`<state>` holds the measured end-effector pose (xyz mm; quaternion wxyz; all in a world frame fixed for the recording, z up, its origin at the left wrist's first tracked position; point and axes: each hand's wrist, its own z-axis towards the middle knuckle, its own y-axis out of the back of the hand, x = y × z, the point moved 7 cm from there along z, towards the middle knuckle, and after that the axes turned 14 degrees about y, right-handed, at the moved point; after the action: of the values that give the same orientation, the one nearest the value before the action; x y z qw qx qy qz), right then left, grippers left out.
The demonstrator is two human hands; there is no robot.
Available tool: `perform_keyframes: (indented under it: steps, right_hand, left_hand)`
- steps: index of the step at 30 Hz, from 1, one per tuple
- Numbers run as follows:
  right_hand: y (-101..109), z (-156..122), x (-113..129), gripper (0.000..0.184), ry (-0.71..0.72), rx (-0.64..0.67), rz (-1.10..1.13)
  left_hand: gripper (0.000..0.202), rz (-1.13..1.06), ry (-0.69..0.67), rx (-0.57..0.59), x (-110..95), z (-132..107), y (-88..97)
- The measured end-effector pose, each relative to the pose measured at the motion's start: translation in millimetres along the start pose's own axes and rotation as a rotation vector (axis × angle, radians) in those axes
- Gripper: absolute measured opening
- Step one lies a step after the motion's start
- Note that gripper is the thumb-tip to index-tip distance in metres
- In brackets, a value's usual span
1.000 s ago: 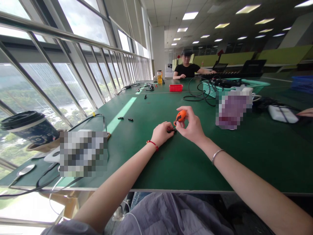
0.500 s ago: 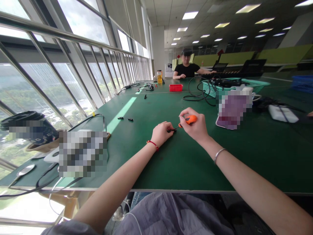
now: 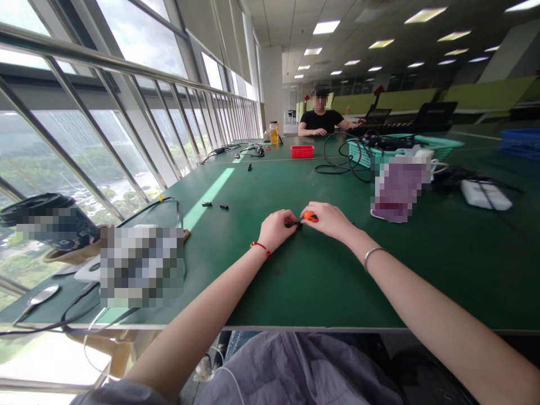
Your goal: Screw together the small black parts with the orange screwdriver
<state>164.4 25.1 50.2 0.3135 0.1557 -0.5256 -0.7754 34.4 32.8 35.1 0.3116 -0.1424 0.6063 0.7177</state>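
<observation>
My left hand (image 3: 276, 228) rests on the green table (image 3: 320, 270), fingers pinched on a small black part (image 3: 294, 224). My right hand (image 3: 331, 219) lies low over a short orange-handled screwdriver (image 3: 311, 216), fingers curled round it, its tip meeting the black part. The two hands touch at mid-table. Two more small black parts (image 3: 214, 205) lie to the left.
A lidded cup (image 3: 46, 222) and cables (image 3: 71, 315) sit at the left edge by the glass railing. A blurred pink item (image 3: 399, 188), a white power strip (image 3: 485, 195) and a teal basket (image 3: 367, 149) with cables lie right. A person in black sits at the far end by a red tray (image 3: 302, 151).
My right hand has tipped the screwdriver from upright down to almost flat and sunk to the table. The left hand has stayed on the black part.
</observation>
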Motion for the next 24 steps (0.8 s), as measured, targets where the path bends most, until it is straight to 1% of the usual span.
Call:
perform_keyframes:
  steps: [4,14,24]
  right_hand:
    - [-5.7,2.8,2.8,0.008,-0.001,0.042,-0.035]
    - [-6.3,2.1,3.4,0.011,-0.020,0.039,-0.028]
    - [-7.9,2.3,0.5,0.008,-0.040,0.022,-0.009]
  left_hand:
    - [0.007,0.012,-0.011,-0.004,-0.1,0.5,-1.0]
    - [0.008,0.011,-0.008,0.006,-0.5,0.6,-0.7]
    - [0.011,0.027,-0.024,0.003,0.0,1.1,-1.7]
